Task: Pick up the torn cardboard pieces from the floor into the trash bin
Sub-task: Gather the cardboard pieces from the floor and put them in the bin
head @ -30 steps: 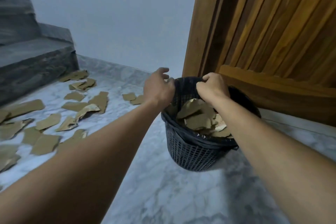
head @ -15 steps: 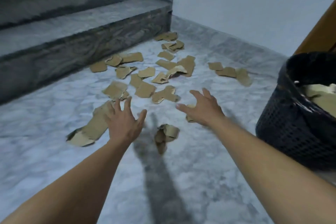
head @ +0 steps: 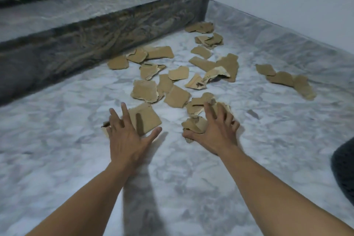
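the cardboard pieces [head: 191,80] look light, thin and stiff enough to hold shape but bendy, best pinched at a lifted edge or scooped in bunches. they are tan, ragged-edged, scattered on the marble floor [head: 76,140] below the step [head: 86,30]. left hand [head: 127,136] is spread flat over one piece, holding nothing; right hand [head: 214,132] claws over a small heap, not yet closed; the bin [head: 344,170] sits at far right.
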A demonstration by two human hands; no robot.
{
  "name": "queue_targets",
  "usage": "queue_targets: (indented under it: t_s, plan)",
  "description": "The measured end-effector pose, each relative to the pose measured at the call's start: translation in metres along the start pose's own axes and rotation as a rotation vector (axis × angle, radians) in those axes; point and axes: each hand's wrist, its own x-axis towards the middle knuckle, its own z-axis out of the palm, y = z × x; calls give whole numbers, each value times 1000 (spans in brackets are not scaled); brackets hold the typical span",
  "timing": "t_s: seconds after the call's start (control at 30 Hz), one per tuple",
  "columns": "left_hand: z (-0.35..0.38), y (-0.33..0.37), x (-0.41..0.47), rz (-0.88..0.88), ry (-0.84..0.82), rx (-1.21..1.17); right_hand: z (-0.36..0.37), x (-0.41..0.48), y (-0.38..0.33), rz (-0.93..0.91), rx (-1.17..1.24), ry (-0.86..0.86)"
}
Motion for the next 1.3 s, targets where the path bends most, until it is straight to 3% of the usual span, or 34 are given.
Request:
queue_targets:
  t_s: [0.27, 0.4, 0.47, 0.57, 0.67, 0.73, 0.87, 1.0, 1.1, 1.17, 1.3]
  plan:
    - [25, 48, 105, 163, -143, 14, -5, 114, -10, 9, 31, 2]
    - [52, 81, 128, 172, -149, 159, -21, 155, -12, -94, 277, 122]
    - [59, 84, 135, 179, -140, 226, -33, 175, -3, -138, 362, 268]
    - [63, 81, 137, 157, -111, 237, -52, 215, 24, -16, 260, 456]
    - [64, 85, 136, 88, -75, 199, -71, 257, 60, 327, 168, 255]
    - [65, 88, 141, 14, -75, 191, -78, 276, 68, 404, 193, 67]
    - [65, 100, 190, -219, -44, 134, -73, 290, 41, 225, 123, -156]
    - [76, 108, 208, -154, -99, 238, -61, 271, 13, 69, 119, -225]
    - [76, 104, 204, -115, -52, 198, -45, 248, -5, -58, 113, -261]
    - [77, 105, 204, -62, -20, 164, -35, 236, -11, -109, 145, -246]
    - [76, 102, 200, 17, -40, 139, -19, 209, -28, -147, 395, -58]
